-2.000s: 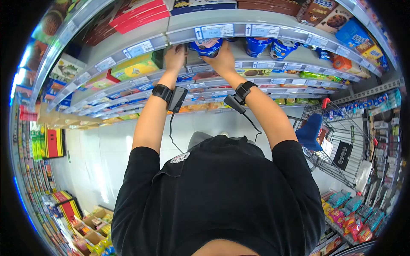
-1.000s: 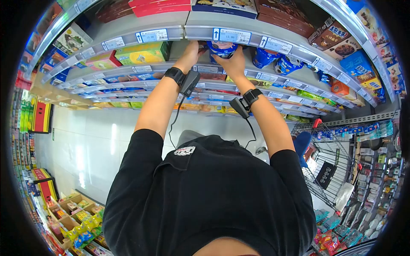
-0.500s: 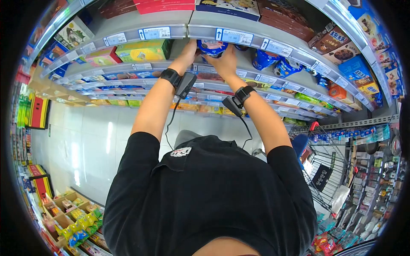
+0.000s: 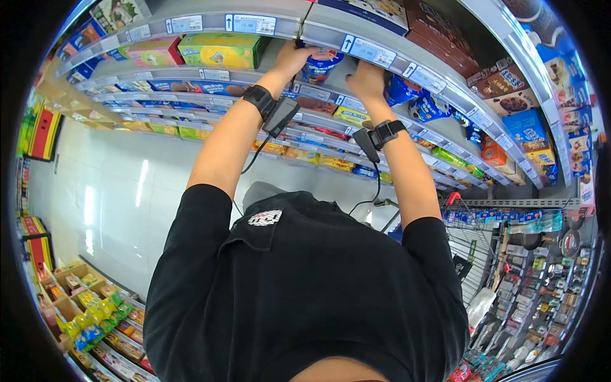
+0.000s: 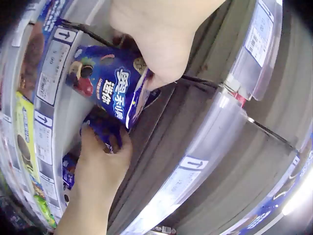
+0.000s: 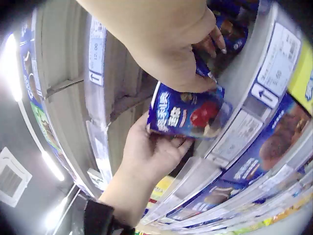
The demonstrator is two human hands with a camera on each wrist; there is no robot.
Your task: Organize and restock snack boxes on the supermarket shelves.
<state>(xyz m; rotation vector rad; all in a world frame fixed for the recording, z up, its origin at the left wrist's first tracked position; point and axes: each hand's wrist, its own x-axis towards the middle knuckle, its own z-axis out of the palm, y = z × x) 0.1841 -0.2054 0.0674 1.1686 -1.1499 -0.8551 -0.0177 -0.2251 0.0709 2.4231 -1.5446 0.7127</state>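
In the head view my left hand (image 4: 293,62) holds the left side of a blue pack of mini Oreo cookies (image 4: 322,65) on a shelf, thumb over its top edge. The right wrist view shows the left fingers (image 6: 171,149) under and behind this pack (image 6: 188,115), its printed front facing out. My right hand (image 4: 368,81) reaches into the same shelf just right of it. In the left wrist view the right hand (image 5: 105,159) grips a second dark blue pack (image 5: 103,126), largely covered by its thumb and fingers, close behind the first.
More blue packs (image 4: 429,107) stand right of my right hand. Left of my left hand sits a green and yellow box (image 4: 219,51). A price-tag rail (image 4: 372,52) runs just above the hands. A wire shopping cart (image 4: 474,239) stands at right.
My right hand has come off the front pack and moved right to another pack, while the left hand keeps holding the front one. The head view has shifted, bringing the shelves higher.
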